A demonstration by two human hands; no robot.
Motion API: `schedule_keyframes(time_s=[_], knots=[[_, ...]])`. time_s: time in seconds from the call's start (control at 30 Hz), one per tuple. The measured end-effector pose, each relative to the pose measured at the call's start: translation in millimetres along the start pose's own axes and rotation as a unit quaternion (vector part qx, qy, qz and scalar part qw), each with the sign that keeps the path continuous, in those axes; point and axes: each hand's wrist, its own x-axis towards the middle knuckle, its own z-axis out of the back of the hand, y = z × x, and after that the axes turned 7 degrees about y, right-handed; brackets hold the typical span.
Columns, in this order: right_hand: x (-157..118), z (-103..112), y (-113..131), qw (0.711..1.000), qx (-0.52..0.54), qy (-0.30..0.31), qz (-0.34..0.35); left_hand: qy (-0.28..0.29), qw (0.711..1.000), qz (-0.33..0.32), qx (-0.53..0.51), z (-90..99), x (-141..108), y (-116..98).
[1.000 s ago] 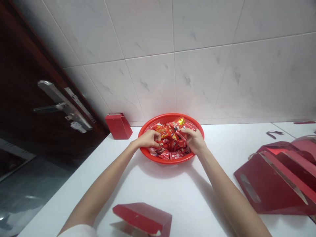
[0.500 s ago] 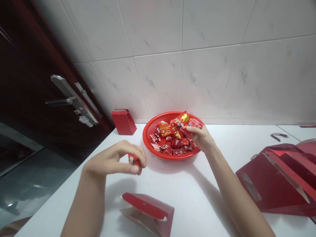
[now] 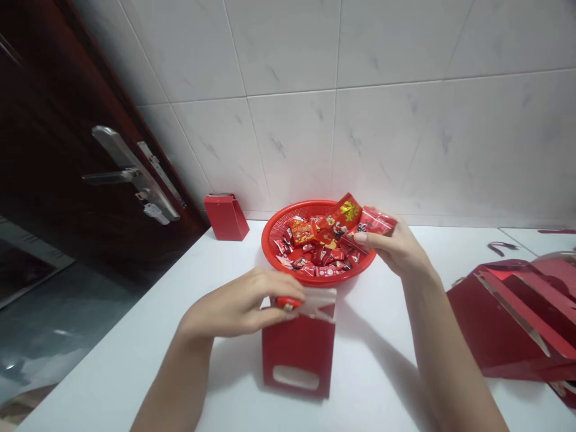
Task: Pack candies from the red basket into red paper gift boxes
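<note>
My left hand (image 3: 252, 300) is closed around a small red wrapped candy (image 3: 288, 303). It hovers at the top of a red paper box (image 3: 299, 348), which stands upright with its top open and an oval window low on its front. Over the right rim of a red plastic basket (image 3: 270, 255), my right hand (image 3: 402, 243) pinches a pink-red candy packet (image 3: 375, 221). Several red wrapped candies (image 3: 326, 255) fill the basket. Among them a larger red packet with gold print (image 3: 346, 213) leans up beside my right fingers.
A closed red box (image 3: 225, 219) stands at the back left against the tiled wall (image 3: 292, 156). On the right lie several open red boxes (image 3: 490, 324) and a dark ribbon piece (image 3: 501, 247). A dark red door with a metal handle (image 3: 110, 176) is beyond the table's left edge.
The red box in front has gone from tilted to upright. My left hand has moved right with its candy to the box top. My right hand has lifted slightly right with a packet.
</note>
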Motion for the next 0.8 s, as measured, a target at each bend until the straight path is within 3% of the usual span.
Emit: schedule_keyframes(time_s=[0.17,0.3,0.57,0.8], knots=[[-19,11,15,0.999,-0.012,0.01,0.035,-0.068,0.997,0.018,0.03,-0.6,35,11],[-25,16,23,0.993,-0.071,0.089,0.021,-0.076,0.996,0.04,-0.018,-6.4,48,19],[-19,1,23,0.954,-0.204,0.217,-0.007,-0.063,0.983,0.063,-0.161,-11.0,49,25],[-18,-6,18,0.909,-0.319,0.268,-0.015,-0.022,0.985,0.087,-0.147,-8.7,42,27]])
